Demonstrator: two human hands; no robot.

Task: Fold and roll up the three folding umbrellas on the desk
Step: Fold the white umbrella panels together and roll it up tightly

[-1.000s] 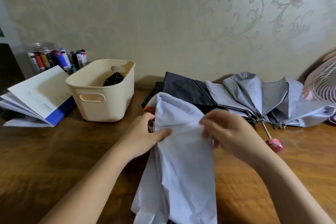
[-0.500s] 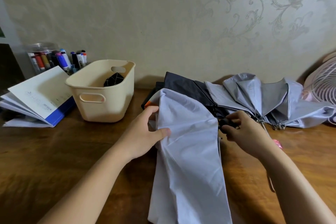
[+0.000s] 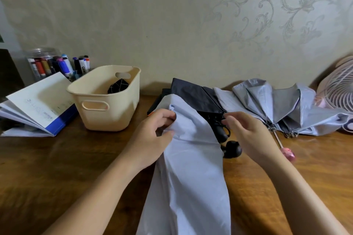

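**Pale lilac canopy pinched left-handed, mid-desk**

The pale lilac umbrella (image 3: 191, 177) lies at the middle of the wooden desk (image 3: 57, 168). Its slack fabric runs from the near edge up toward the wall.

- My left hand (image 3: 152, 139) pinches a fold near the fabric's upper left edge, thumb below and fingers curled over.
- My right hand (image 3: 252, 135) sits just right of the fabric, its loosely bent fingertips at the black umbrella's ribs. I cannot tell whether it grips anything.
- Two black handle pieces (image 3: 229, 145) lie between my hands. Which umbrella owns them is unclear.
- The black umbrella (image 3: 194, 95) lies behind the lilac one.
- The silver-grey umbrella (image 3: 277, 105) is half spread to the right, its pink handle (image 3: 288, 153) pointing toward me.
- The cream basket (image 3: 107, 116) stands to the left, with an open booklet (image 3: 38, 105) and a marker jar (image 3: 44, 63) beyond it.
- A pink fan (image 3: 340, 91) sits at the far right.
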